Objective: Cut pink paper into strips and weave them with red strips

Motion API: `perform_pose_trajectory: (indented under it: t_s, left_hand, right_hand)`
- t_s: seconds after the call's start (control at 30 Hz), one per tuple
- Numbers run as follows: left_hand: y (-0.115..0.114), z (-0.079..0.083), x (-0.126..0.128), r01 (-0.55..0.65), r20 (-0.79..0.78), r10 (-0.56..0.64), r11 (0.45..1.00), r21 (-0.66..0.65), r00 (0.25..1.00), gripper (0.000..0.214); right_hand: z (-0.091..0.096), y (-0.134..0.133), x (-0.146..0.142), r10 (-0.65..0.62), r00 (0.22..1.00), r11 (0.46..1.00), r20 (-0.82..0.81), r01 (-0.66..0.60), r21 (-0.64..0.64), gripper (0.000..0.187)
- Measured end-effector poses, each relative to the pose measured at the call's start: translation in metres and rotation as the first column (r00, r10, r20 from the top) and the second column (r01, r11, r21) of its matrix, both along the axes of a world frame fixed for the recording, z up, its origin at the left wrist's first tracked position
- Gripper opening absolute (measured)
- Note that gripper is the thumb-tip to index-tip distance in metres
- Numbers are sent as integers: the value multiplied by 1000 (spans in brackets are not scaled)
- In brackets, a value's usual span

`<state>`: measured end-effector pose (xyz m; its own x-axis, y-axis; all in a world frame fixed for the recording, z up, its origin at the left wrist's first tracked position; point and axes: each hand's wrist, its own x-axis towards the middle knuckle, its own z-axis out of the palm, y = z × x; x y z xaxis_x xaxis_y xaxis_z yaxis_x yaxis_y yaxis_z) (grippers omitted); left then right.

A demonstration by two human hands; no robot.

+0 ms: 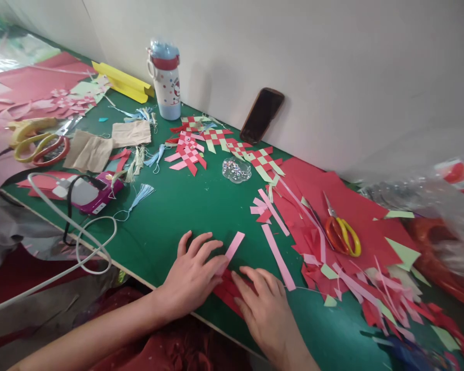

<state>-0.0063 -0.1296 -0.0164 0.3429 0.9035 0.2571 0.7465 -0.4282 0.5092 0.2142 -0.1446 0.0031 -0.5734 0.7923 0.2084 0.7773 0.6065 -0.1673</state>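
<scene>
Both of my hands rest on the green table (185, 206) near its front edge. My left hand (193, 273) lies with fingers spread, its fingertips pressing on a pink paper strip (234, 246). My right hand (265, 304) lies flat beside it, fingers stretched over red paper strips (226, 291) that sit under both hands. Another long pink strip (278, 256) lies just right of my fingers.
Red paper sheets and scraps with orange-yellow scissors (342, 232) lie to the right. Woven red-and-green paper pieces (189, 152), a dish of beads (235, 169), a phone (262, 114) and a bottle (165, 80) stand farther back. A purple device (95, 193) with cables sits left.
</scene>
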Motion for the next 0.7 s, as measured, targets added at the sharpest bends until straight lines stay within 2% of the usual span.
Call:
perform_pose_trajectory:
  t_s: [0.37, 0.57, 0.7]
  left_hand:
    - [1, 1, -1, 4, -15, -4, 1000, -20, 1000, 29]
    - [1, 2, 0, -17, -9, 17, 999, -44, 1000, 50]
    - [0, 0, 0, -12, -10, 12, 1000, -20, 1000, 32]
  right_hand:
    - [-2, -2, 14, 50, 997, 998, 56, -49, -25, 32]
    - [-3, -3, 10, 35, 998, 999, 45, -36, 7, 31]
    - [-3, -5, 6, -7, 1000, 1000, 11, 7, 9, 29]
